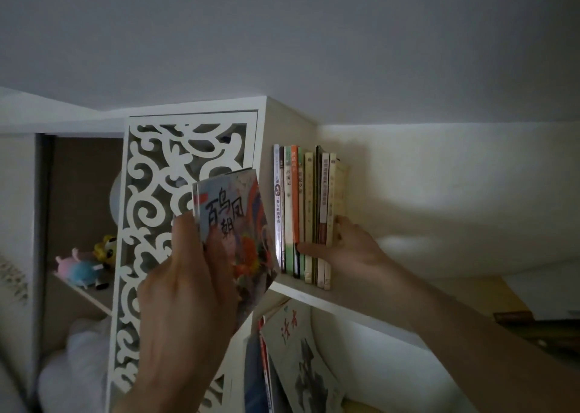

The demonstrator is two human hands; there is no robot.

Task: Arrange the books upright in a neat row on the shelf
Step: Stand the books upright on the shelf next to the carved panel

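Left hand [188,284] grips picture book [235,224]; right hand [342,246] clasps shelved books [309,211].

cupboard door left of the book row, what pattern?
White cut-out scrollwork on the cupboard door; head view.

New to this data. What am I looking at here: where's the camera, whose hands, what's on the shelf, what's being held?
There is no robot: a person works with bare hands, and the single picture comes from a wide-angle camera on their head, looking at a white shelf unit.

The left hand grips a colourful picture book, tilted, in front of the carved white panel. The right hand holds the right end of the row of upright books on the upper shelf, thumb across the spines.

Below, a few books lean loosely. In the left compartment sit plush toys.
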